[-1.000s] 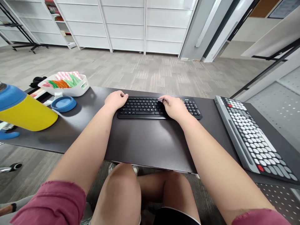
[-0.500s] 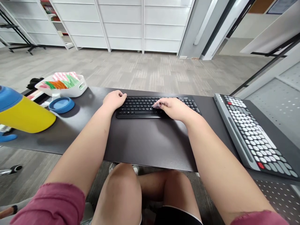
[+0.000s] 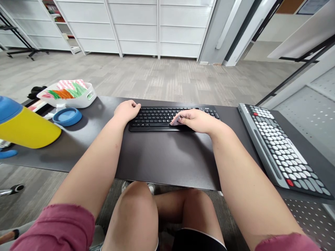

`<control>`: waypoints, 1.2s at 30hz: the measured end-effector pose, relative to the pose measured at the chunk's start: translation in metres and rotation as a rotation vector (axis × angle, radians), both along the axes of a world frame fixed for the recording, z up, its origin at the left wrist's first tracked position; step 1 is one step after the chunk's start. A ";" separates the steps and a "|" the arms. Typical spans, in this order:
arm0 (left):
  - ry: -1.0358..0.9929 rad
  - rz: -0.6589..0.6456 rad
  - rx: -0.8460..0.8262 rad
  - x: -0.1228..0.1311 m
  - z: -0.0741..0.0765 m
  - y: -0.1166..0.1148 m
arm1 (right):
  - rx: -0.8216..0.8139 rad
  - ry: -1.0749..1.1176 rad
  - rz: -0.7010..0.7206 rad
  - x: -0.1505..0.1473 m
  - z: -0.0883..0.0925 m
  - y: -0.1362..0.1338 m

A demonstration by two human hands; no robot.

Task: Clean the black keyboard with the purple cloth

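A black keyboard (image 3: 154, 124) lies on the dark desk in front of me. At its left end, my left hand (image 3: 127, 111) is closed on the edge, with the thumb by the top left corner. Pinched under the fingers of my right hand (image 3: 195, 120) is a small patterned cloth (image 3: 177, 120), striped in pinkish grey. It touches the keys right of the middle. My right hand and wrist hide part of the keyboard's right side, and most of the cloth is out of sight.
To the right lies a grey keyboard (image 3: 282, 150) with round white keys. On the left are a yellow and blue bottle (image 3: 31, 127), a blue lid (image 3: 67, 116) and a white basket (image 3: 85, 99) with colourful items. The desk's front edge (image 3: 167, 184) runs above my knees.
My right hand has shifted slightly over the keys, toward the keyboard's near edge, and more of the cloth shows. My left hand stays at the left end. The view has shifted a little.
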State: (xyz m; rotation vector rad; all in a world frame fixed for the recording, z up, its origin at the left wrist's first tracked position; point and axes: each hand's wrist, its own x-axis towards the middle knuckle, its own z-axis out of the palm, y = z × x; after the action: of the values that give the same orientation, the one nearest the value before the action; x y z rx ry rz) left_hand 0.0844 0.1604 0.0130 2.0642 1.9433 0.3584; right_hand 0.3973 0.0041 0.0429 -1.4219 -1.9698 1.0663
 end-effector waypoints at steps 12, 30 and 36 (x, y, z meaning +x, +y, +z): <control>-0.003 0.003 0.006 0.001 0.000 0.000 | 0.043 0.109 -0.117 -0.002 -0.010 0.005; -0.001 -0.009 0.009 0.002 0.000 -0.004 | 0.246 -0.635 -0.568 -0.008 -0.031 0.020; -0.010 -0.005 0.016 0.003 -0.002 -0.005 | 0.254 -0.612 -0.563 -0.012 -0.031 0.018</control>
State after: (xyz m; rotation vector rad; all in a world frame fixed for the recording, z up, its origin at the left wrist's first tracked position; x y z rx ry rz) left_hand 0.0875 0.1552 0.0114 2.0728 1.9354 0.3838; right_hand 0.3855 0.0224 0.0116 -2.1353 -1.7871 0.1272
